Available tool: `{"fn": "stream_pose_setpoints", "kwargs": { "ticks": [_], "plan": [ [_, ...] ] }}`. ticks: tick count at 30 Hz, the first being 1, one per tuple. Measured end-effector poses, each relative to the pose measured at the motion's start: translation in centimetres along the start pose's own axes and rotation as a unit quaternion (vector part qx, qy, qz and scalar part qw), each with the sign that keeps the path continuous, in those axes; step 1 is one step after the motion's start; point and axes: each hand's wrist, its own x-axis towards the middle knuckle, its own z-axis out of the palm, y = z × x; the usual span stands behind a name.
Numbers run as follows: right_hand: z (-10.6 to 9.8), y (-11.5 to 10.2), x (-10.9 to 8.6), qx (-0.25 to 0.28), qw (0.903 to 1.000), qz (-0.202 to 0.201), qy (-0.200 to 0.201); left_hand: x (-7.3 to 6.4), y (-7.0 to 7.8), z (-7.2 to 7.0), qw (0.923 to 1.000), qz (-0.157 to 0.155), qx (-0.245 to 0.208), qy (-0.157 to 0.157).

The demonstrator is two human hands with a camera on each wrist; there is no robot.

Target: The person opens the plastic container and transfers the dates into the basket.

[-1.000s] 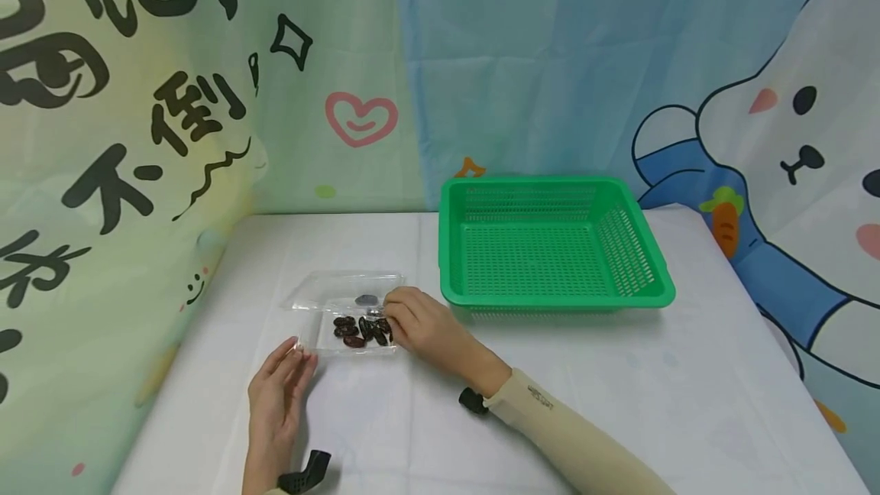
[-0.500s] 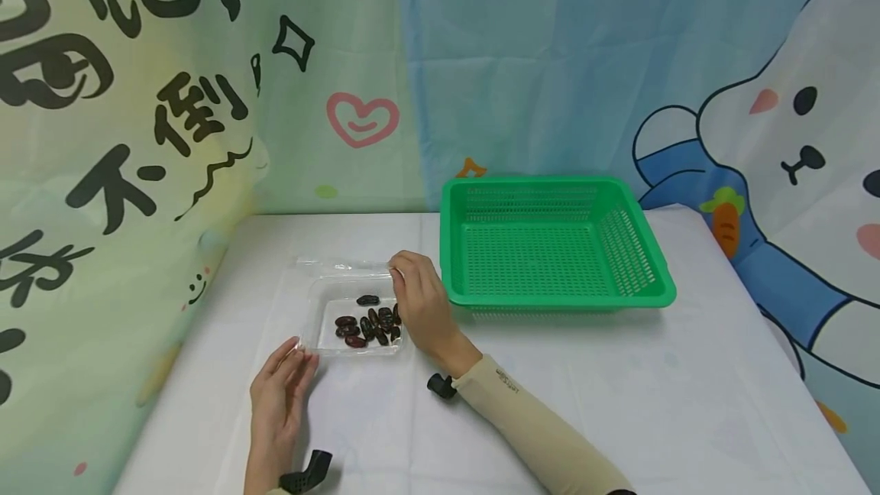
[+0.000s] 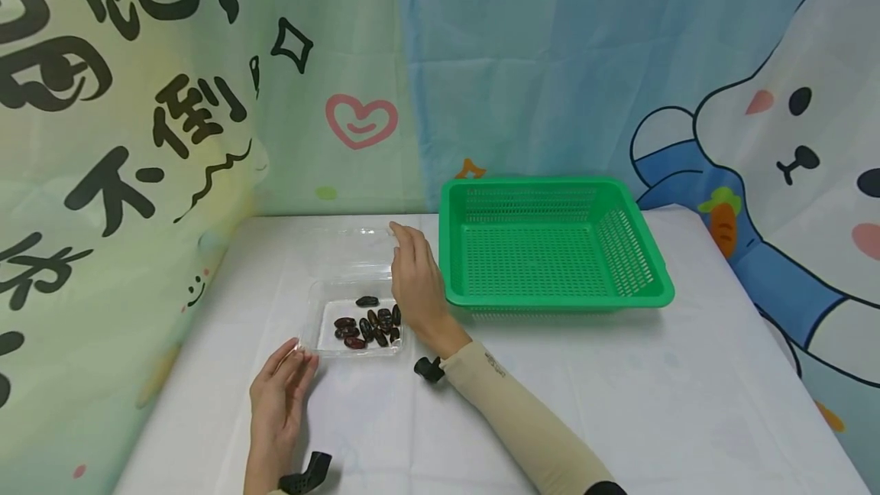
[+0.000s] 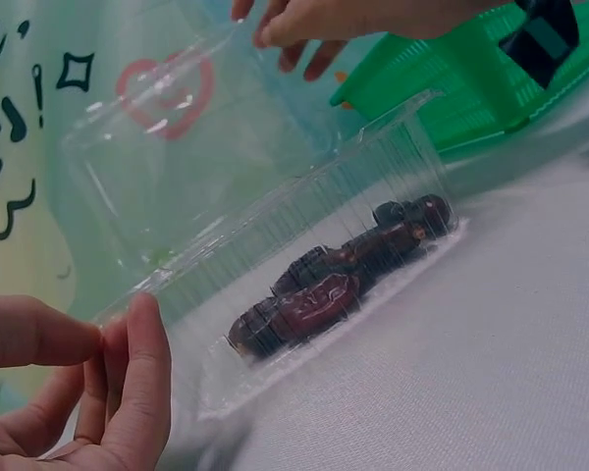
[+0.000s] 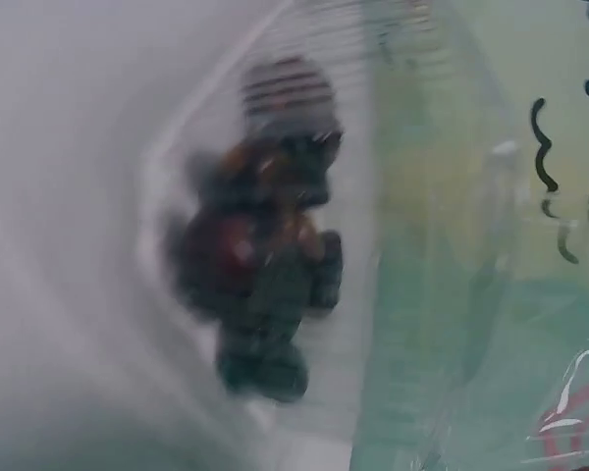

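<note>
We see the clear box [image 3: 315, 328] on the white cloth [image 3: 550, 411], dark brown fruits [image 3: 367, 328] inside, its raised lid [image 3: 344, 247] toward twelve o'clock. Between seven and eight o'clock, the left hand [image 3: 278, 396] pinches the box's corner rim. Near two o'clock, the right hand [image 3: 421, 289] has fingers loosely extended at the lid's corner; we cannot tell whether they grip. Beyond it sits the green basket [image 3: 557, 302].

Far and right on the white cloth [image 3: 584, 403], a green basket [image 3: 557, 302] with holed sides. Along the far side, a printed curtain [image 3: 522, 98] showing black writing [image 3: 112, 193] left, a pink heart [image 3: 360, 129], a white cartoon animal [image 3: 770, 143] right.
</note>
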Motion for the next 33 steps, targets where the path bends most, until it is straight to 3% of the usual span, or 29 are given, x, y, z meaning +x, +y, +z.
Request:
{"fn": "stream_pose_setpoints", "kwargs": {
  "ticks": [5, 9, 15, 23, 33],
  "plan": [
    [0.3, -0.2, 0.1, 0.059, 0.9931, 0.09, -0.047, 0.0, 0.0, 0.0, 1.0, -0.001, -0.004, -0.001],
    [0.6, -0.3, 0.1, 0.085, 0.9841, 0.138, -0.072, 0.0, 0.0, 0.0, 1.0, 0.001, 0.002, 0.0],
    [1.1, -0.1, -0.4, 0.103, 0.9715, 0.187, -0.103, 0.0, -0.1, 0.0, 1.0, 0.004, 0.007, -0.001],
    [2.1, 0.6, -1.5, 0.113, 0.9615, 0.217, -0.126, -0.1, -0.1, -0.1, 1.0, 0.002, -0.006, -0.004],
    [2.9, 1.7, -2.1, 0.211, 0.9239, 0.295, -0.122, 0.0, -0.1, -0.1, 0.9999, 0.005, -0.016, -0.003]
  ]
}}
